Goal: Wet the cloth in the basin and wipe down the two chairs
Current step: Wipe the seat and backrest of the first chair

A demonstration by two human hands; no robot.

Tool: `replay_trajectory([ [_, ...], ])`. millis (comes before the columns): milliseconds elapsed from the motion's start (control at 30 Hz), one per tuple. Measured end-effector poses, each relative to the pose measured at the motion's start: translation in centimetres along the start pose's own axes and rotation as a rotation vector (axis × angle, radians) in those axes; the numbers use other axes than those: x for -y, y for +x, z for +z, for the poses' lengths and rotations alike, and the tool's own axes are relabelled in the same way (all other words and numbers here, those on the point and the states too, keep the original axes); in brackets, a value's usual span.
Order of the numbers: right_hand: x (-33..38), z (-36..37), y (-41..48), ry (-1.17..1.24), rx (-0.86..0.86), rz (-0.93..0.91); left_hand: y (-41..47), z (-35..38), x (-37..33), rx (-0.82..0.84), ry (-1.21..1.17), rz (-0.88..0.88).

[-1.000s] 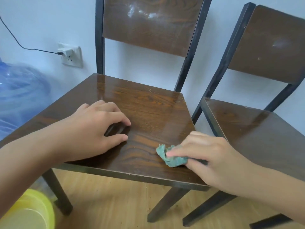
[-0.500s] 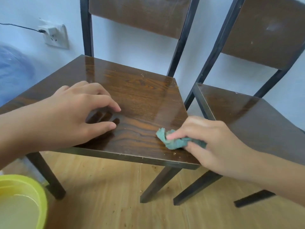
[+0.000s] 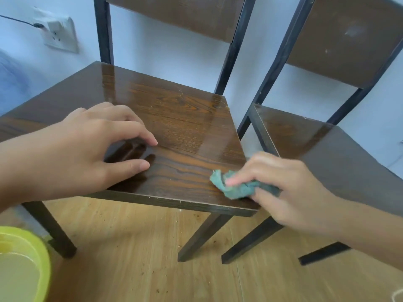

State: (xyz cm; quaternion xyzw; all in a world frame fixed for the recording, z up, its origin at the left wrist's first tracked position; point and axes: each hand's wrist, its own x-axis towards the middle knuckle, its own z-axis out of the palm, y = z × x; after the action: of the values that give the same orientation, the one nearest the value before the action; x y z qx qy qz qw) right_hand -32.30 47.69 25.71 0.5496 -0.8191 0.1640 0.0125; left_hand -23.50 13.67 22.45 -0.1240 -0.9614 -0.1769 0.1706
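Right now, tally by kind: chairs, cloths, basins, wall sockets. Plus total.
Dark wood-grain chairs with black frames: 2 (left chair, right chair)
Crumpled teal cloth: 1, in the right hand
Yellow-green plastic basin: 1
White wall socket: 1
Total: 5

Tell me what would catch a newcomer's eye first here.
The right hand presses a crumpled teal cloth on the near right corner of the left chair, whose glossy seat shines. The left hand rests spread on the same seat. A yellow basin sits on the floor at lower left, and the right chair stands close beside the first.
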Motion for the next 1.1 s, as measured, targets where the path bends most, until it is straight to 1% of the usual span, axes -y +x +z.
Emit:
replay_trajectory([
  [67,1.8,-0.8,-1.9,0.023,0.068,-0.128,-0.4,-0.3,0.3,-0.019,-0.011,-0.019],
  [100,1.8,-1.3,-1.6,0.021,0.063,-0.157,-0.5,-0.6,0.6,-0.024,-0.011,-0.028],
  [133,1.2,-1.6,-0.3,0.009,0.018,-0.158,-0.5,-0.9,0.8,-0.025,-0.007,-0.036],
  [233,-1.0,-1.0,5.6,-0.032,-0.132,-0.022,-0.7,-1.7,1.5,0.011,0.015,-0.049],
  [300,-1.5,0.7,7.4,-0.003,-0.123,0.043,-1.1,-2.1,2.1,0.022,0.015,-0.054],
  [333,-1.1,1.4,6.9,-0.002,-0.097,0.035,-1.3,-2.2,2.3,0.02,0.013,-0.059],
  [367,-0.3,1.9,5.7,0.001,-0.067,-0.004,-1.6,-2.4,2.6,0.014,0.01,-0.064],
  [467,3.1,1.4,1.7,0.074,0.059,-0.208,-2.2,-2.6,3.0,-0.007,-0.002,-0.089],
  [500,3.6,0.8,1.6,0.108,0.077,-0.243,-2.3,-2.7,3.1,-0.01,-0.012,-0.093],
  [533,3.4,0.4,2.6,0.12,0.062,-0.237,-2.3,-2.9,3.3,-0.01,-0.019,-0.095],
  [667,-0.7,1.4,12.9,0.018,-0.208,0.021,-2.3,-4.5,3.6,0.04,-0.052,-0.138],
  [733,-1.8,3.2,17.0,0.008,-0.245,0.146,-2.6,-4.9,3.8,0.059,-0.05,-0.154],
  [767,-1.3,4.0,17.7,0.014,-0.247,0.169,-2.8,-5.0,3.8,0.066,-0.048,-0.158],
  [800,-0.5,4.6,17.4,0.017,-0.237,0.15,-2.9,-5.1,3.9,0.071,-0.048,-0.159],
  [867,2.2,5.1,14.7,0.041,-0.174,0.043,-2.9,-5.0,4.0,0.078,-0.048,-0.164],
  [967,6.5,4.4,9.6,0.131,0.03,-0.207,-3.0,-4.8,4.0,0.076,-0.033,-0.169],
  [1000,6.9,3.9,9.0,0.152,0.072,-0.254,-3.0,-4.9,3.9,0.078,-0.028,-0.17],
  [1033,6.6,3.3,9.2,0.154,0.069,-0.263,-2.9,-5.2,3.8,0.075,-0.028,-0.175],
  [1100,5.1,2.6,11.9,0.114,-0.063,-0.179,-2.7,-5.9,3.7,0.051,-0.044,-0.192],
])
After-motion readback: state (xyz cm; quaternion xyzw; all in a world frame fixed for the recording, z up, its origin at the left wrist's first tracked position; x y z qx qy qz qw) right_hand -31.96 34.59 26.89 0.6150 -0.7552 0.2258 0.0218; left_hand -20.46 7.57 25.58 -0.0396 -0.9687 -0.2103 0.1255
